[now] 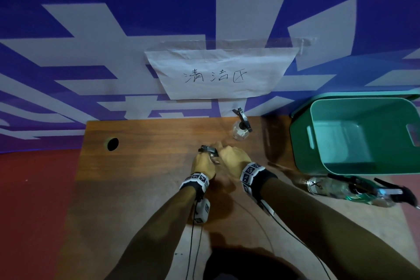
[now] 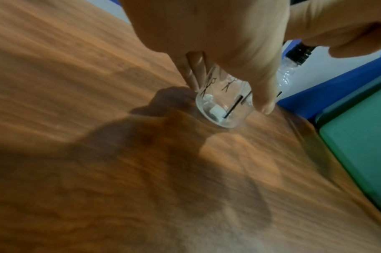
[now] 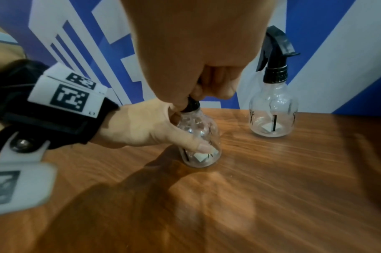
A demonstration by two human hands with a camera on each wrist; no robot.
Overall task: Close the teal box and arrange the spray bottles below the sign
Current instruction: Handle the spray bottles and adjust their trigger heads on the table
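Observation:
A clear spray bottle (image 1: pixel 210 153) with a black trigger head stands on the wooden table (image 1: pixel 136 177) in front of the paper sign (image 1: pixel 216 75). My left hand (image 1: pixel 203 163) wraps its body (image 2: pixel 220 106). My right hand (image 1: pixel 231 157) pinches its black neck (image 3: pixel 192 104) from above. A second bottle (image 1: pixel 241 129) stands upright farther back, right under the sign (image 3: pixel 272 111). The teal box (image 1: pixel 300 143) sits open and empty at the right, with a teal lid edge (image 1: pixel 363 94) behind it.
Two more clear spray bottles (image 1: pixel 327 185) (image 1: pixel 384 193) lie on their sides in front of the box. A round cable hole (image 1: pixel 112 144) is in the table's left part. The blue and white wall runs along the table's far edge.

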